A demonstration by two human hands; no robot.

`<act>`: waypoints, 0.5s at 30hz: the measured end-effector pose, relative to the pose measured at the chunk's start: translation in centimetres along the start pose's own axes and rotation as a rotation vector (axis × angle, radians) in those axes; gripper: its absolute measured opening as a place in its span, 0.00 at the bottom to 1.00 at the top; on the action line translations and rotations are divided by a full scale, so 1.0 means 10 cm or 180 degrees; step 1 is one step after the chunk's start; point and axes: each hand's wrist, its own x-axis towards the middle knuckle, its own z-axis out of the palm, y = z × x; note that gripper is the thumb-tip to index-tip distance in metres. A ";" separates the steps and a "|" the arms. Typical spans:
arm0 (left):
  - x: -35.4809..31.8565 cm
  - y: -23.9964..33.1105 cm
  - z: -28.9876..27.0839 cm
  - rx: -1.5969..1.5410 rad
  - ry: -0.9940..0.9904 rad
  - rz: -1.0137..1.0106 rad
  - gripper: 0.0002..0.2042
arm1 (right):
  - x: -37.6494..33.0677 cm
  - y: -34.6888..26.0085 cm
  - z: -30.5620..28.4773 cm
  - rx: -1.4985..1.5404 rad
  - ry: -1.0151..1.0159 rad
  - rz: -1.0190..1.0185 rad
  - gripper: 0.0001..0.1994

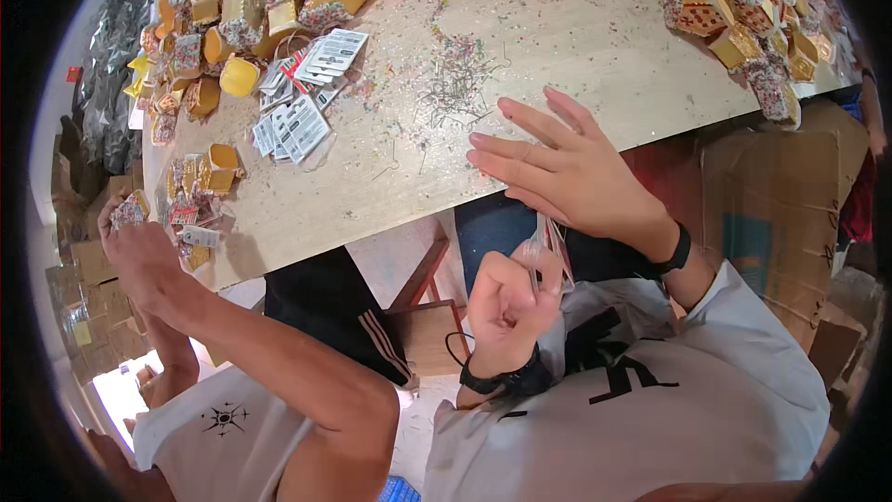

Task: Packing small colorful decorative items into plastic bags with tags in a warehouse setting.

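Note:
My left hand, with a dark watch at its wrist, is held in front of my body, off the table's near edge. Its fingers are closed on a clear plastic strip that rises toward my other hand. My right hand, with a black wristband, is stretched out flat with fingers apart over the table edge. Just beyond its fingertips lies a loose heap of thin metal wire pieces, among scattered coloured glitter.
Gold pieces coated in coloured sprinkles are piled at the far left and far right of the wooden table. White printed cards lie left. A co-worker's hand grips a sprinkled piece. A cardboard box stands right.

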 end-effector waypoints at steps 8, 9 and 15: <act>0.07 -0.02 -0.09 0.0148 -0.0361 0.0091 0.11 | -0.12 0.05 0.00 -0.0304 -0.0182 -0.0185 0.22; 0.09 0.00 -0.05 0.0527 -0.0384 0.0189 0.12 | -0.02 0.02 -0.07 -0.0189 -0.0185 -0.0007 0.21; 0.09 0.03 0.06 0.0867 -0.0234 0.0039 0.14 | -0.02 0.00 0.00 -0.0097 -0.0501 -0.0143 0.20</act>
